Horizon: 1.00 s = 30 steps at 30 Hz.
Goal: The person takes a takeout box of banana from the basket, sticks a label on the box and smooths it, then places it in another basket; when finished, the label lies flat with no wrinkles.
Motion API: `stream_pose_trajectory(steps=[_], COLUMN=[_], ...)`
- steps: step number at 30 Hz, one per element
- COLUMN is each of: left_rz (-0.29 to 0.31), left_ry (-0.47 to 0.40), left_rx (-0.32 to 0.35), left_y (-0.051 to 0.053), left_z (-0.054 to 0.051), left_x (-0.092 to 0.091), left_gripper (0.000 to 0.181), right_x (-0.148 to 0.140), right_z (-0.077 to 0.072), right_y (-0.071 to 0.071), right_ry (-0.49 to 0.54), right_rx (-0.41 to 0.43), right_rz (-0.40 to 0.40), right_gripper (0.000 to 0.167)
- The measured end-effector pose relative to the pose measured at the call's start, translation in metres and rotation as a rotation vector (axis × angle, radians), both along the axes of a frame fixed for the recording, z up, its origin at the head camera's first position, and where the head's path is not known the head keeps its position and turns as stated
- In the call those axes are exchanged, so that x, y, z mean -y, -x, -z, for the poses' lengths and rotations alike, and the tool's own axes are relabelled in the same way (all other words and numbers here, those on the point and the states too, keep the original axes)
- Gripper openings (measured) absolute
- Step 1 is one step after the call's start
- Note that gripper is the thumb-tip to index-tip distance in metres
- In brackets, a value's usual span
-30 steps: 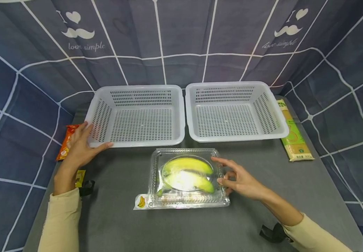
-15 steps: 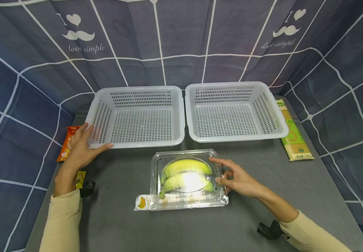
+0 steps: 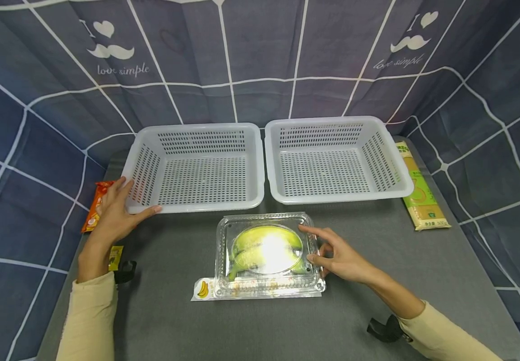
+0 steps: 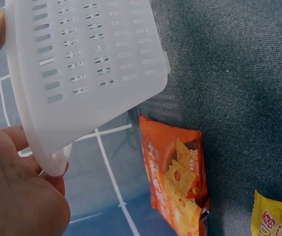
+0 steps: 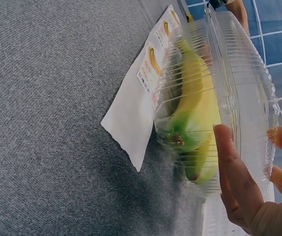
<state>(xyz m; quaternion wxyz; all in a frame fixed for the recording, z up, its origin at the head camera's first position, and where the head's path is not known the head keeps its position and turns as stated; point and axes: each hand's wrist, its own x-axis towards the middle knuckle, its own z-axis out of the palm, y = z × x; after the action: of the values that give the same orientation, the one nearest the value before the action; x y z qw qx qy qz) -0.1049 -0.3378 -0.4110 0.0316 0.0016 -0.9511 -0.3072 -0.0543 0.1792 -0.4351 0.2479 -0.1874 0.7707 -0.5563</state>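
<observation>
Steadying both, perhaps, our left grip (image 3: 117,213) clasps the basket (image 3: 205,206) near the counter's (image 3: 174,331) back-left corner, right grip (image 3: 341,258) the box (image 3: 269,289).

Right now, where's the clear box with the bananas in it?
In the head view, the clear box is at the centre, just in front of the white baskets, with the right hand at its right side.

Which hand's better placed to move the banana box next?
Right, probably: the right hand grips the clear box on its right side; the left hand is farther off, holding the left basket.
</observation>
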Motion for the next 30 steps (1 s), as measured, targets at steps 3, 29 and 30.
stream_pose_trajectory(steps=[3,29,30], left_rz=[0.002,0.166,0.182], left_ry=[-0.003,0.108,0.097], left_rx=[0.002,-0.387,-0.4], left_y=[0.0,-0.025,-0.031], left_z=[-0.001,-0.007,-0.005], left_x=[0.0,-0.048,-0.053], left_gripper=[0.098,0.075,0.076], right_x=[0.0,0.003,0.003], right_z=[0.0,0.002,0.002], right_y=[0.0,-0.005,-0.005], right_ry=[-0.024,-0.017,-0.016], right_rx=[-0.005,0.009,0.01], right_rz=[0.005,0.022,0.02], right_gripper=[0.068,0.067,0.067])
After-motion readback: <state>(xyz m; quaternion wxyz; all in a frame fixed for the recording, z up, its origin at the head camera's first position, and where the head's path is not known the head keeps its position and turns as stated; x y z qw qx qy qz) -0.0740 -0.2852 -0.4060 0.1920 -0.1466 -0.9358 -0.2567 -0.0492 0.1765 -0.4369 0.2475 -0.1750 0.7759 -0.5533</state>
